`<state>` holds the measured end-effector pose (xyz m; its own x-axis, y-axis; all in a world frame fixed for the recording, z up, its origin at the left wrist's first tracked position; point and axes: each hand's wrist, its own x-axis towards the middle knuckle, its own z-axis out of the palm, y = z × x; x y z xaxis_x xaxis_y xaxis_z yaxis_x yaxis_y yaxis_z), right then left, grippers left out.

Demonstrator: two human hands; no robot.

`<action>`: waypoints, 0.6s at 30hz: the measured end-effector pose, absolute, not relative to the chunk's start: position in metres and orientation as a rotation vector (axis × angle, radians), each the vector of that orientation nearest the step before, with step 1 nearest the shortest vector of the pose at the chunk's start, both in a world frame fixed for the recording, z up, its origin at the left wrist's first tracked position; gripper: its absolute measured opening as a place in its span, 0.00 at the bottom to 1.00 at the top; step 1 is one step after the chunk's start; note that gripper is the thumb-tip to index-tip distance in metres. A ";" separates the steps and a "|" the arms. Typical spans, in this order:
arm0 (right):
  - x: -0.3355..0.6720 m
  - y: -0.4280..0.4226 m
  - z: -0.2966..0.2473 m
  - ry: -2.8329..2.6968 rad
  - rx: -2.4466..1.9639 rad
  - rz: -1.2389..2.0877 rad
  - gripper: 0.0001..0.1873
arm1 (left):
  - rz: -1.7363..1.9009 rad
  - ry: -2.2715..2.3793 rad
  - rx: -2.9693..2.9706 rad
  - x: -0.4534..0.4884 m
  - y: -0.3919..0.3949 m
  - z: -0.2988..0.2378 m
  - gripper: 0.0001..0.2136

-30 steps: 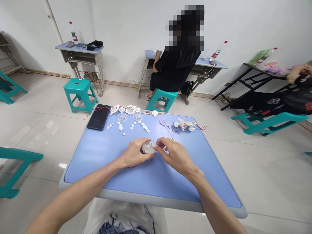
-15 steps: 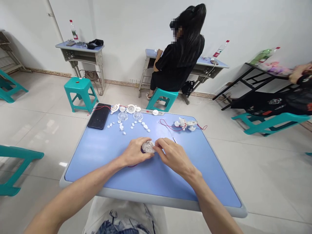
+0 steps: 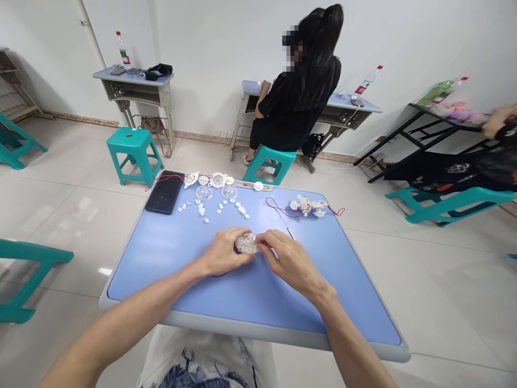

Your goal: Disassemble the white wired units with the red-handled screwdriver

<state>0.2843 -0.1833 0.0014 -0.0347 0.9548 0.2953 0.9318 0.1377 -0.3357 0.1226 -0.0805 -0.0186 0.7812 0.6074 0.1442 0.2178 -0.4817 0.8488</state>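
Note:
Over the middle of the blue desk, my left hand (image 3: pixel 226 251) is wrapped round a clear, round plastic part (image 3: pixel 246 243). The fingers of my right hand (image 3: pixel 278 249) are pinched together at that part's right edge; anything tiny between them is too small to make out. Just beyond my right hand lies a thin metal rod (image 3: pixel 291 233). Farther up the desk are two clear round plastic pieces (image 3: pixel 204 192) and several small white plastic bits (image 3: pixel 201 209). A white plastic assembly (image 3: pixel 309 206) with a red cord rests at the right.
A black phone (image 3: pixel 164 192) lies at the desk's far left corner, beside white discs (image 3: pixel 218 179) along the far edge. Green stools (image 3: pixel 135 145) stand on the floor beyond. A person in black (image 3: pixel 299 102) sits at another desk by the wall.
My right fingers have shifted slightly at the round part's edge. My left hand keeps its hold, and the loose pieces lie as before.

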 end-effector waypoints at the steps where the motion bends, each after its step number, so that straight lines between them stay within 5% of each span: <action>1: 0.285 -0.184 0.001 -1.971 -1.807 0.093 0.07 | 0.544 0.615 2.063 0.123 -0.081 -0.018 0.24; 9: 0.287 -0.182 0.000 -1.933 -1.870 0.031 0.03 | 0.546 0.624 2.060 0.123 -0.081 -0.018 0.24; 18: 0.283 -0.182 0.002 -2.018 -1.806 -0.087 0.09 | 0.544 0.618 2.062 0.122 -0.081 -0.018 0.24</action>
